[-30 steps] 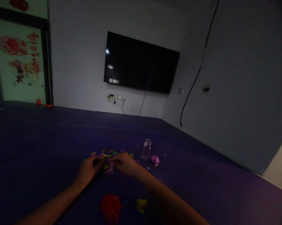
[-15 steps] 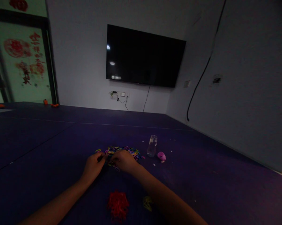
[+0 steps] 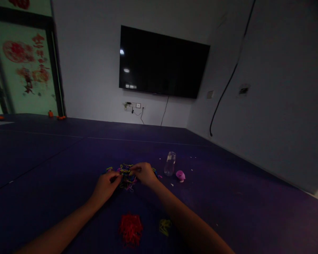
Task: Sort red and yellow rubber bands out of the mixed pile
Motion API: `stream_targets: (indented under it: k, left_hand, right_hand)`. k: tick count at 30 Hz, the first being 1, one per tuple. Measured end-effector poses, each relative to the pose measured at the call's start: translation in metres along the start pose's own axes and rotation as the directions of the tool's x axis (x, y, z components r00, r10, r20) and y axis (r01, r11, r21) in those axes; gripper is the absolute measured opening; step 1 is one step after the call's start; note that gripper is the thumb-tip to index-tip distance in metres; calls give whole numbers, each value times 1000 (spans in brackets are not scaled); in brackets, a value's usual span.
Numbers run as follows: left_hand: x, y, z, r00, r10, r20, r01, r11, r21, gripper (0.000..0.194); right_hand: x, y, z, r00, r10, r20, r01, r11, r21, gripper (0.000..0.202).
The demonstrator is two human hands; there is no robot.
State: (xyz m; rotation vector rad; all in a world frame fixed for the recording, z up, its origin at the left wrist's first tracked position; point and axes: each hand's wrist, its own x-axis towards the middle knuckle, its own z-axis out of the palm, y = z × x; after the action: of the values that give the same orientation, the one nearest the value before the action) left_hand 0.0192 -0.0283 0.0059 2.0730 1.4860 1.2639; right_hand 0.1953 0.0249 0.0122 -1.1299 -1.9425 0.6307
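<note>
A pile of small, many-coloured loops that look like paper clips (image 3: 127,181) lies on the dark purple surface. My left hand (image 3: 108,184) is at the pile's left edge, thumb and forefinger pinched together; what is between them is too small to make out. Over the right part of the pile, my right hand (image 3: 144,173) pinches with its fingertips, a yellow loop like a paper clip showing at them. Closer to me sit a heap of red clips (image 3: 131,229) and a small yellow group of clips (image 3: 164,226) beside my right forearm.
Right of the pile stands a clear bottle (image 3: 170,164), with a pink-purple cap-like piece (image 3: 180,175) beside it. White scraps (image 3: 172,185) are scattered nearby. Farther off are a wall-mounted television (image 3: 163,61), a hanging black cable (image 3: 226,88) and orange objects (image 3: 61,117) near the door.
My right hand has shifted slightly right and up, uncovering more of the pile's middle. My left hand stays nearly in place, fingers still pinched. The view has moved a little.
</note>
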Motion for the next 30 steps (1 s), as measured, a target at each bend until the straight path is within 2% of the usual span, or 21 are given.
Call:
stream_targets:
  k: [7, 15, 21, 25, 27, 30]
  left_hand:
    - [0, 2, -1, 998, 68, 5, -67, 998, -15, 25]
    - [0, 2, -3, 999, 45, 17, -44, 999, -26, 23]
    - [0, 3, -5, 997, 76, -1, -76, 994, -78, 19]
    - [-1, 4, -6, 993, 113, -35, -116, 988, -105, 16]
    - [-1, 4, -6, 992, 120, -34, -123, 987, -106, 16]
    - [-1, 4, -6, 991, 135, -14, -136, 987, -90, 16]
  right_hand:
    - [3, 6, 2, 998, 65, 0, -65, 989, 131, 19]
    - [3, 9, 5, 994, 103, 23, -106, 964, 243, 18]
    - [4, 4, 8, 990, 116, 86, -138, 929, 343, 21]
    - [3, -1, 13, 971, 156, 182, -222, 875, 431, 28]
    - [2, -4, 15, 958, 173, 227, -262, 849, 459, 30]
    - [0, -7, 18, 957, 159, 243, -260, 842, 472, 31]
